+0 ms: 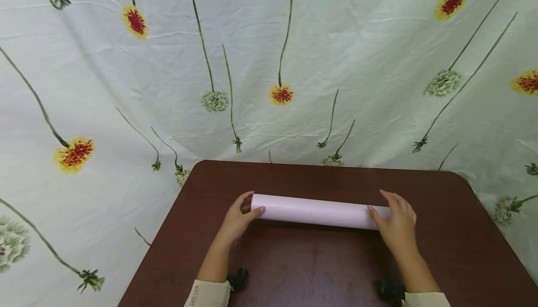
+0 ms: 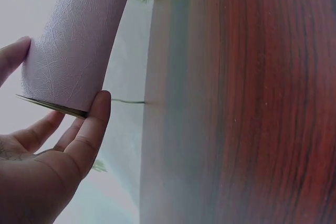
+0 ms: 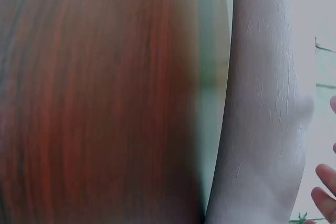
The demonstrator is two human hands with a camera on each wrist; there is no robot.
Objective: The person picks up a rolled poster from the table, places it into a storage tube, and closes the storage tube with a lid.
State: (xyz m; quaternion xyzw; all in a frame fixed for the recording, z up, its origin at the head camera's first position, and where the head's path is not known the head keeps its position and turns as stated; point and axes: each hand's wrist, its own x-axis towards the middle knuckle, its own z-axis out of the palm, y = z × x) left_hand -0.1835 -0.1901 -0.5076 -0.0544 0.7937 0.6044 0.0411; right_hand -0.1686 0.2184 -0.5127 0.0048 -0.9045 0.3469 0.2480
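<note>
A long pale pink wallpaper roll (image 1: 313,210) with a finely creased surface lies crosswise over the table in the head view. My left hand (image 1: 236,220) grips its left end, thumb in front and fingers behind. In the left wrist view, fingertips sit on both sides of the wallpaper roll (image 2: 79,45), close to its thin layered edge. At the right end, my right hand (image 1: 398,227) has its thumb over the front of the roll and its fingers spread out behind. The right wrist view shows those fingers (image 3: 326,177) standing apart from the wallpaper roll (image 3: 260,103).
The dark reddish-brown wooden table (image 1: 311,265) has rounded far corners. Behind it and along its sides hangs a pale cloth (image 1: 252,124) printed with flowers. Dark straps (image 1: 238,279) circle both wrists below cream sleeves (image 1: 208,293).
</note>
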